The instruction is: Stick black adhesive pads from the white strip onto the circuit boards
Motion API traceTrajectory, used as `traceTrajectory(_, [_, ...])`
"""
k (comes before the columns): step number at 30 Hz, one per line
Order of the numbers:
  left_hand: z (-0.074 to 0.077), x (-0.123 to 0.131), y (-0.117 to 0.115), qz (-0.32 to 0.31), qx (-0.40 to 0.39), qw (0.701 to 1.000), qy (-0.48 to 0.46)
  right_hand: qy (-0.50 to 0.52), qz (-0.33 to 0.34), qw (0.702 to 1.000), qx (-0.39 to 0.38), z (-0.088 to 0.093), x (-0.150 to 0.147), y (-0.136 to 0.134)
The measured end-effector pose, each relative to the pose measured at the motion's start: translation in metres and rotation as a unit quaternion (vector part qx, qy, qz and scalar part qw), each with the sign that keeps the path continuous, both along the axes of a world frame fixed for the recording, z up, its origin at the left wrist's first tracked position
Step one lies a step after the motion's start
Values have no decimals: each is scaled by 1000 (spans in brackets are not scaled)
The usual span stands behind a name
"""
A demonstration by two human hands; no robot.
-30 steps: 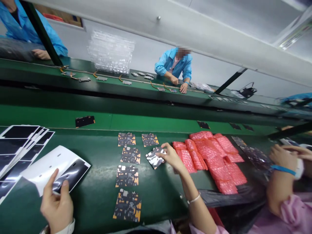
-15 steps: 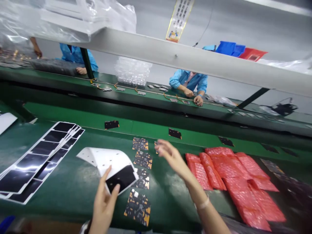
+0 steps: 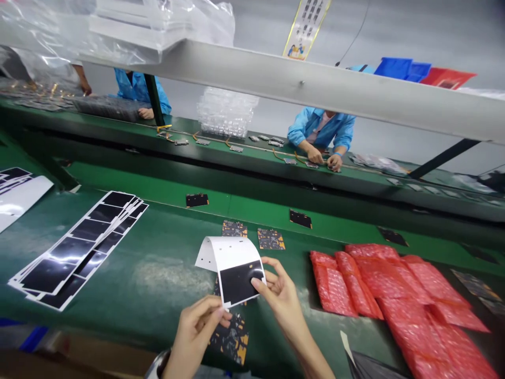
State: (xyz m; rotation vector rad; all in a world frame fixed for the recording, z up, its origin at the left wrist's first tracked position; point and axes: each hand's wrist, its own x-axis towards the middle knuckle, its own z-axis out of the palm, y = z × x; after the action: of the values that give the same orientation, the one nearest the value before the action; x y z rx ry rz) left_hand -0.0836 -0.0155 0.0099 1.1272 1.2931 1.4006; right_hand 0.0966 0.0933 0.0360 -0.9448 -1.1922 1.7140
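Both my hands hold a white backing sheet (image 3: 229, 253) that curls over at its far end and carries a black sticker (image 3: 239, 282) on its near end. My left hand (image 3: 197, 329) pinches the sheet's near left corner. My right hand (image 3: 278, 292) pinches the sticker's right edge between thumb and fingers. Under the sheet, a column of black and orange flex boards (image 3: 232, 339) lies on the green bench (image 3: 158, 273), with two more boards (image 3: 270, 239) farther back.
A fanned stack of white sheets with black stickers (image 3: 79, 247) lies at the left. Several red bubble bags (image 3: 379, 284) lie at the right. Black parts (image 3: 197, 199) ride the green belt beyond. Across it, people in blue coats (image 3: 321, 131) work beside stacked clear trays (image 3: 226, 110).
My right hand left the silver bag and came back to grip the sticker. My left hand carried the sheet rightward over the boards. The view swung left and up.
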Motion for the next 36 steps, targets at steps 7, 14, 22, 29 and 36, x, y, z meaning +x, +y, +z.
traceTrajectory(7, [9,1,0,23,56,994,96,-223,-116,914,320,-12,-2,-12])
traceTrajectory(14, [16,6,0,24,157,954,256,-258,27,767,588,11,-3,-37])
traceTrajectory(22, [16,5,0,15,158,952,261,-284,53,738,610,25,-4,-29])
traceTrajectory(29, [-5,19,-2,59,1,991,-117,-297,21,725,622,15,-8,-40])
traceTrajectory(36, [-10,19,-7,62,-87,973,-202,-167,51,876,449,3,-19,-47])
